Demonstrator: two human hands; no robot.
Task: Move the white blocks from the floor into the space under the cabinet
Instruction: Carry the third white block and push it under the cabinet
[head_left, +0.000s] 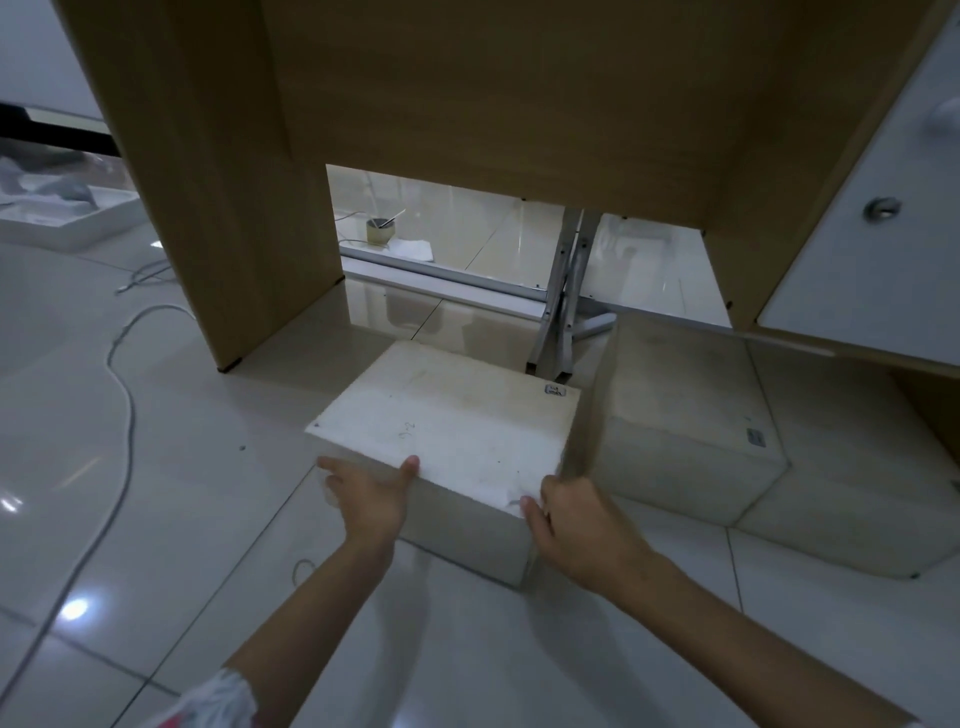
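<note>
A large white block (447, 421) lies on the tiled floor at the mouth of the opening under the wooden cabinet (467, 93). My left hand (371, 493) presses on its near left edge, thumb on top. My right hand (571, 519) grips its near right corner. A second white block (680, 410) sits to the right, touching the first, partly beneath the cabinet. A third pale block (852, 467) lies further right under the white drawer front.
The cabinet's left side panel (228, 208) and right panel (727, 270) bound the opening. Metal legs (561, 301) stand behind the blocks. A white cable (122, 374) runs over the floor at left. A white tray (67, 218) lies far left.
</note>
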